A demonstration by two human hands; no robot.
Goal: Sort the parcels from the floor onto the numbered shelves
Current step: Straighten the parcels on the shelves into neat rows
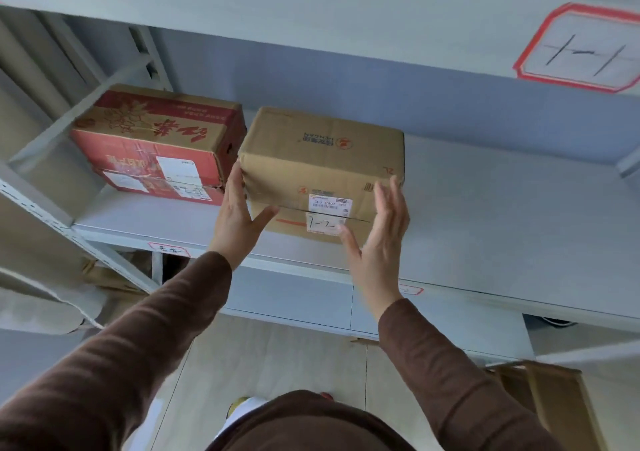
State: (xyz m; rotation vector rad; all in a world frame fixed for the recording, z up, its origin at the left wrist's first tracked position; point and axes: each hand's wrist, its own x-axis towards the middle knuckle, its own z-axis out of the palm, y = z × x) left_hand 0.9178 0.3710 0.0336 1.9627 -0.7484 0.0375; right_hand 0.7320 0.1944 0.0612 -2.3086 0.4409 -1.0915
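Observation:
A brown cardboard parcel [322, 145] rests on the grey shelf [502, 229], and a white label [323, 223] on its front reads 1-2. My left hand [235, 215] lies against the parcel's left side, thumb on the front face and fingers tucked between this parcel and the red one. My right hand [381, 239] is by the front right corner with fingers spread; it is blurred and seems just off the cardboard. A red printed parcel [156, 139] sits on the same shelf, close to the left.
The shelf above carries a red-framed tag [581, 48] marked 1-1. A small red-edged tag [410, 289] is on this shelf's front lip. A metal upright [34, 204] runs at the left. An opened cardboard box [554, 402] lies on the floor at the lower right.

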